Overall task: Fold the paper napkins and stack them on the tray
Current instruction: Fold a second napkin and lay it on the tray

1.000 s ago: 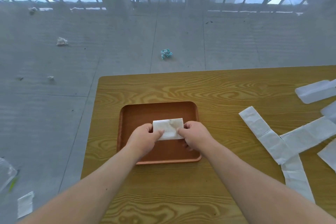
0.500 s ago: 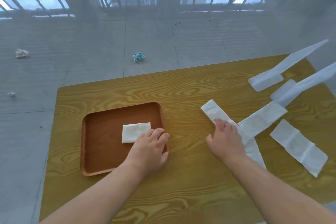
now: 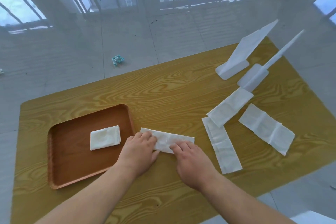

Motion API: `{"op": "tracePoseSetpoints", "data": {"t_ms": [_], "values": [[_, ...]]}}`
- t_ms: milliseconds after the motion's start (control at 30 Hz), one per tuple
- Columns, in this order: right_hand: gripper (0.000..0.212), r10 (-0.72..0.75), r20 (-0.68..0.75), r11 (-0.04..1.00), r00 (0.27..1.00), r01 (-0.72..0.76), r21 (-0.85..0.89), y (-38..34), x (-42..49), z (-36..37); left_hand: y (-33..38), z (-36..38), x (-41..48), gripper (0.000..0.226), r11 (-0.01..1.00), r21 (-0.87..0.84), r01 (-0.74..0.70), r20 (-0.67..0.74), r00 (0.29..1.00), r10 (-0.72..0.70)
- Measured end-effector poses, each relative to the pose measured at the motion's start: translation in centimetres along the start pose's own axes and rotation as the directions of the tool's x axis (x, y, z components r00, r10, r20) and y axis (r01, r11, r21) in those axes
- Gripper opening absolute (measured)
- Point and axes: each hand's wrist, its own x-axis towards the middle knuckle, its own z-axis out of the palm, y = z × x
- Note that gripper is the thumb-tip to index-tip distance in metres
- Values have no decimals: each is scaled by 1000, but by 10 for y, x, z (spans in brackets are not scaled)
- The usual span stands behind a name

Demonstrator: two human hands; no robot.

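Note:
A brown tray (image 3: 72, 174) lies on the left half of the wooden table (image 3: 163, 92). One folded white napkin (image 3: 105, 137) rests inside it. Just right of the tray a long unfolded napkin strip (image 3: 172, 139) lies flat on the table. My left hand (image 3: 140, 151) presses on its left end, fingers flat. My right hand (image 3: 190, 162) presses on its near edge toward the right. Neither hand lifts the strip off the table.
Three more napkin strips lie to the right: one long (image 3: 221, 145), one angled over its top (image 3: 230, 106), one further right (image 3: 266, 128). Two white stands (image 3: 234, 65) (image 3: 254, 76) sit at the far right. Crumpled paper (image 3: 117, 59) lies on the floor.
My left hand left the tray and my right hand drew one napkin strip leftward. Both hands now rest on that strip beside the tray. The camera view shifted.

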Motion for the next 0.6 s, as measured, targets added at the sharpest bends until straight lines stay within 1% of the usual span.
{"op": "tracePoseSetpoints", "data": {"t_ms": [100, 133, 200, 267, 333, 367, 400, 433, 467, 500, 533, 567, 600], "values": [[60, -12, 13, 1000, 1000, 12, 13, 19, -6, -2, 5, -6, 10, 59, 999, 20, 40, -89, 995, -38], [60, -27, 15, 1000, 1000, 26, 11, 22, -7, -3, 6, -8, 14, 64, 999, 16, 48, -99, 994, -46], [61, -38, 18, 999, 999, 38, 7, 27, -10, -4, 9, -12, 23, 75, 997, 11, 75, -66, 995, -74], [60, -39, 18, 999, 999, 39, 3, 31, -12, -4, 11, -17, 31, 78, 993, 48, 112, -3, 994, -112], [59, -39, 23, 999, 999, 39, 3, 33, -13, -5, 12, -20, 36, 71, 989, 80, 122, 51, 991, -127], [58, -38, 25, 999, 999, 38, 4, 33, -14, -5, 12, -21, 38, 63, 989, 82, 122, 78, 989, -129], [58, -36, 27, 999, 999, 36, 6, 32, -15, -5, 11, -22, 39, 52, 990, 56, 128, 101, 986, -133], [58, -33, 27, 999, 999, 32, 9, 32, -16, -4, 10, -23, 39, 38, 988, -8, 153, 120, 981, -151], [58, -27, 26, 1000, 999, 26, 13, 31, -17, -4, 8, -24, 39, 28, 974, -111, 199, 141, 973, -183], [58, -19, 23, 1000, 1000, 18, 17, 31, -17, -3, 6, -25, 39, 23, 941, -222, 255, 170, 961, -220], [57, -11, 18, 1000, 1000, 11, 22, 30, -16, -3, 4, -25, 39, 23, 898, -314, 309, 201, 946, -255], [57, -5, 12, 1000, 1000, 4, 25, 29, -16, -3, 2, -27, 38, 28, 863, -366, 350, 224, 933, -283], [57, -2, 8, 1000, 1000, 1, 29, 28, -15, -2, 1, -28, 38, 37, 852, -375, 365, 239, 926, -292]]}}
